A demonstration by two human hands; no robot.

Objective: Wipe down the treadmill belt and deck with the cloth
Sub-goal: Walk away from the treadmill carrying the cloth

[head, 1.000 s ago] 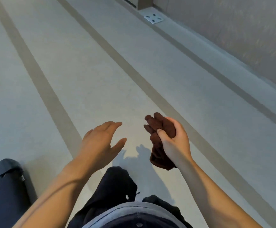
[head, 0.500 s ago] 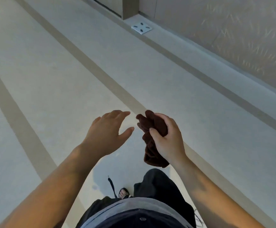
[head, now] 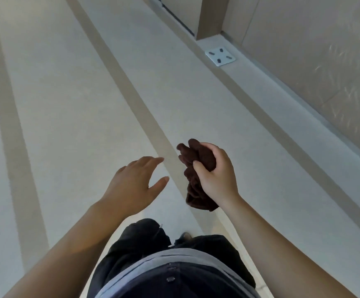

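Note:
A bunched dark brown cloth (head: 196, 168) hangs from my right hand (head: 215, 175), whose fingers and thumb curl round its upper part at waist height. My left hand (head: 136, 181) hovers just to the left of the cloth, fingers straight and spread, holding nothing and a short gap away from the fabric. No treadmill shows in this view.
Pale floor with darker beige stripes (head: 118, 67) runs ahead. A beige wall (head: 316, 57) and its low ledge (head: 282, 100) line the right side, with a white square floor plate (head: 219, 56) near a pillar. My dark trousers (head: 144, 239) fill the bottom.
The view has swung: the dark blue object at lower left a second ago is out of sight, and the wall and floor plate sit nearer. Both hands keep the same poses.

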